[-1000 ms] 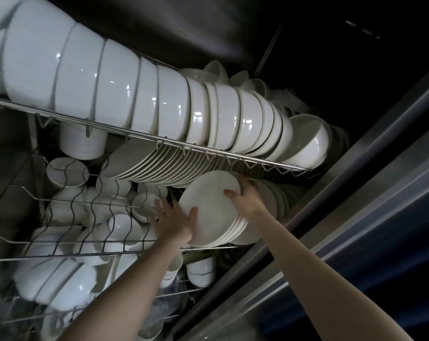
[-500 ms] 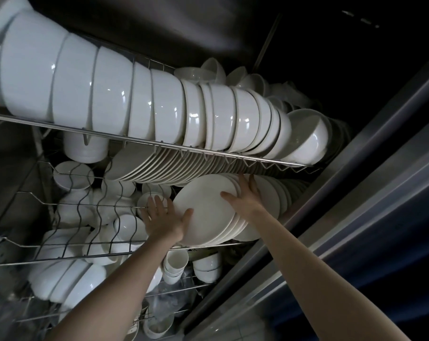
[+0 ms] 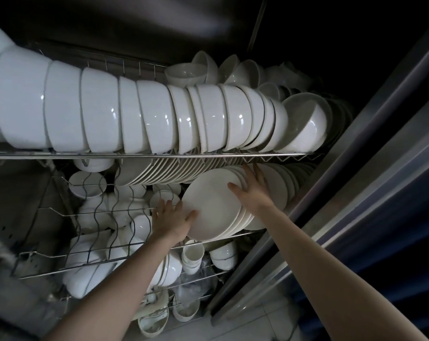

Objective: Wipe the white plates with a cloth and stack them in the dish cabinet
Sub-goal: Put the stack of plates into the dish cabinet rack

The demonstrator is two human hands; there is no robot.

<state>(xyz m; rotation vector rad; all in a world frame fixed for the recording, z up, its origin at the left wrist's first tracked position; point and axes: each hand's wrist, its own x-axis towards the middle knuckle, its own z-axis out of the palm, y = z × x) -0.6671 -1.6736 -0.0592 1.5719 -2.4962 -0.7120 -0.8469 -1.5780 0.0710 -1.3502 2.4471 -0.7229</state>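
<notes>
As a person reached into the dim dish cabinet [image 3: 356, 183] with both bare arms, a stack of white plates [image 3: 241, 223] stood on edge on the middle wire rack [image 3: 233, 236]. The round face of the front plate [image 3: 208, 205] was turned left and toward the camera, and the stack's long axis ran away to the right, toward the cabinet's steel side.

The left hand [image 3: 174, 217] met the stack at its lower left rim. Its fingers [image 3: 168, 205] lay straight and slightly spread just beside that rim, with the thumb resting on the front plate's face. The right hand [image 3: 254, 190] held the stack at its upper right. Its thumb was splayed on the same face and its fingers [image 3: 256, 172] reached over the rims behind, so the plates sat between thumb and fingers.

Just right of the stack, more plates [image 3: 280, 190] leaned the same way. Above the stack ran the steel rail of an upper rack [image 3: 208, 155], which carried a long row of nested white bowls [image 3: 159, 116] lying on their sides. Up and to the left of the stack, tucked under that rail, a second row of plates [image 3: 159, 173] also stood on edge. Farther left of the stack, small dishes [image 3: 88, 184] crowded behind wavy wires. Below the stack, stacked cups [image 3: 192, 254] sat on a lower shelf.
</notes>
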